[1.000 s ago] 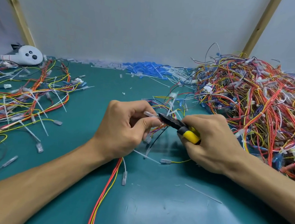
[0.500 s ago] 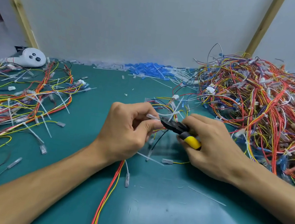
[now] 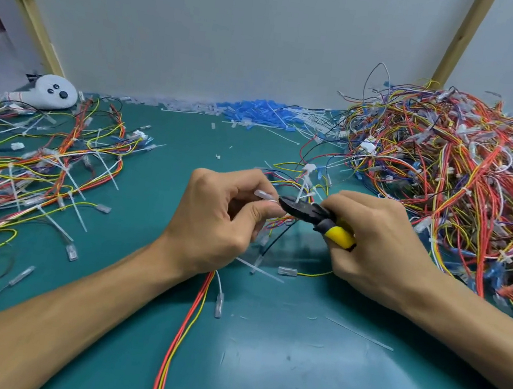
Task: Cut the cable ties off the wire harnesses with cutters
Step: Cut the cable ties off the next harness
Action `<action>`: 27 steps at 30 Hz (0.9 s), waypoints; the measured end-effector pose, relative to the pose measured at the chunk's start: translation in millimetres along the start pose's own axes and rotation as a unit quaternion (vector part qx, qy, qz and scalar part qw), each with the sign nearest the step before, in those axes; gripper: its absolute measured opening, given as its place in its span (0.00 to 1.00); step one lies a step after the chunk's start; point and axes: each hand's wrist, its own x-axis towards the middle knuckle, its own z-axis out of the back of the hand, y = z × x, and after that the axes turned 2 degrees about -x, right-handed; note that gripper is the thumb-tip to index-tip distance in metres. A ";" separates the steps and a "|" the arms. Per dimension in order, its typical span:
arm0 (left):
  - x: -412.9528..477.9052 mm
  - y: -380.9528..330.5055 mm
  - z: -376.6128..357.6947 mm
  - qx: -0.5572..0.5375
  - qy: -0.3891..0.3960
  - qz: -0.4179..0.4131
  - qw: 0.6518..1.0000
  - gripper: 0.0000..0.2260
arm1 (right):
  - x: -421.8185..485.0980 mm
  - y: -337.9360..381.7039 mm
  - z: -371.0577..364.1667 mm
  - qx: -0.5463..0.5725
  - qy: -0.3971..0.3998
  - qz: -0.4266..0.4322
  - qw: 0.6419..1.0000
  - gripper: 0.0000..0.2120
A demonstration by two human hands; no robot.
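Observation:
My left hand (image 3: 219,222) grips a wire harness (image 3: 181,337) over the middle of the green mat; its red, orange and yellow wires trail down toward the front edge. A clear cable tie tail (image 3: 264,195) sticks out between the thumb and fingers. My right hand (image 3: 378,245) holds black cutters with yellow handles (image 3: 316,219), and the jaw tips meet the tie right at my left thumb. Whether the jaws are closed on the tie is hidden.
A big tangle of harnesses (image 3: 456,186) fills the right side. A thinner spread of wires (image 3: 35,167) lies on the left, with a white device (image 3: 52,93) behind it. Blue and clear offcuts (image 3: 258,112) line the back wall. Loose cut ties lie on the mat (image 3: 293,354).
Both hands and the cutters keep the same hold on harness and tie. They have shifted slightly toward the near edge in the picture as the head camera moved.

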 end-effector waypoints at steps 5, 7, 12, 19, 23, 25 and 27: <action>-0.3 -0.2 0.0 0.002 0.002 0.000 1.000 0.08 | 0.4 -0.8 -2.6 0.010 0.005 -0.010 1.000 0.05; 0.0 0.2 -0.1 0.008 0.003 -0.002 1.000 0.08 | 0.5 -0.3 -3.2 0.004 0.008 -0.010 1.000 0.04; -0.4 2.9 -0.1 0.006 0.009 0.014 1.000 0.09 | -1.0 -1.2 -5.0 -0.009 0.001 -0.023 1.000 0.06; -0.3 2.5 0.1 0.019 0.013 0.007 1.000 0.07 | -1.3 -0.8 -2.3 0.013 0.017 -0.035 0.999 0.05; 0.0 0.7 -2.5 0.014 0.007 0.007 1.000 0.08 | -3.9 2.6 0.8 0.002 0.036 -0.043 0.998 0.03; -1.0 0.1 -3.2 0.011 0.006 0.004 1.000 0.09 | -5.0 6.0 1.5 0.003 0.046 -0.033 0.998 0.04; -2.0 0.5 -2.7 0.001 0.008 0.004 1.000 0.09 | -3.7 6.7 5.5 -0.003 0.041 -0.039 0.998 0.08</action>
